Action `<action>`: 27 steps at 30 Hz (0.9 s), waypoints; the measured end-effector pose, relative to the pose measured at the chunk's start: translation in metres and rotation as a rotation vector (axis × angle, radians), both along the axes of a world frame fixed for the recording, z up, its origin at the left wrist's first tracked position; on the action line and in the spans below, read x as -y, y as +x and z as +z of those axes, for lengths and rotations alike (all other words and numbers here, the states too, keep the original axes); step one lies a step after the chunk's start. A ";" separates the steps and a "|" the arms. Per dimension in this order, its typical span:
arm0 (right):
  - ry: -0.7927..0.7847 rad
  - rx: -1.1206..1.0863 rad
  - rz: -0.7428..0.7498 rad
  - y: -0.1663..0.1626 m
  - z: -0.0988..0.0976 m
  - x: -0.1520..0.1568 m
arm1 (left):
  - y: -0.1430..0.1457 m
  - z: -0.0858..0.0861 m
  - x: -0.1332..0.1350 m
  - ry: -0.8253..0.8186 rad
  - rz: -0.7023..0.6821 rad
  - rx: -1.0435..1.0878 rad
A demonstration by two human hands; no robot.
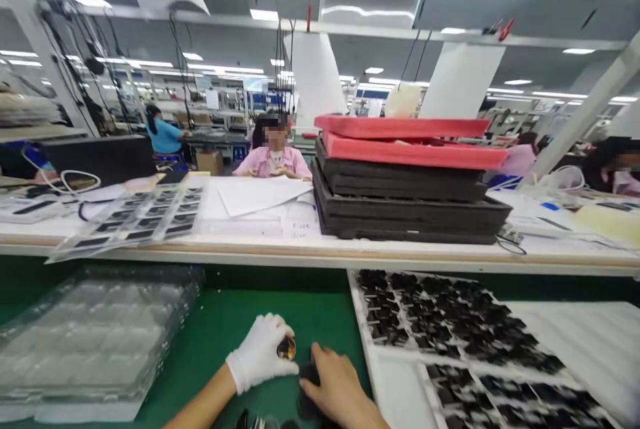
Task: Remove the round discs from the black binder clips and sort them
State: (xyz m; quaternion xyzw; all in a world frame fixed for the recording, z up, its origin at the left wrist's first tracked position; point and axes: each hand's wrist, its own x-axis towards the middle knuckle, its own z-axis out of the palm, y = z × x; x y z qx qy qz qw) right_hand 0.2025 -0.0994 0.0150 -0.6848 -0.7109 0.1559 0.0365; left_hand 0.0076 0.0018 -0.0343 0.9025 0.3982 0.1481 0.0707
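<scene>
My left hand (261,352), in a white glove, pinches a small round part (287,347) with a dark rim and a copper-gold inside. Just to its right, my bare right hand (340,385) has its fingers curled round a dark, rounded object (307,394); its kind is hard to make out. Both hands are low over the green work surface (240,309), close together but apart. Some dark and shiny pieces (257,421) lie at the bottom edge in front of me, partly cut off.
On the right, a white tray (395,379) bears rows of black parts. Stacked clear plastic trays (90,335) stand left. A raised shelf (280,255) crosses ahead, with black foam trays (410,215) under red foam (415,145). A person in pink (275,159) sits beyond it.
</scene>
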 end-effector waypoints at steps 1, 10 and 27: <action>0.012 -0.025 -0.006 0.001 -0.007 -0.002 | 0.000 -0.003 -0.001 0.000 0.010 0.003; 0.333 -0.122 -0.052 0.020 -0.015 0.001 | 0.000 0.027 0.015 0.030 -0.060 -0.069; 0.305 -0.433 0.220 0.029 -0.025 -0.003 | 0.010 0.031 0.008 -0.061 -0.188 -0.157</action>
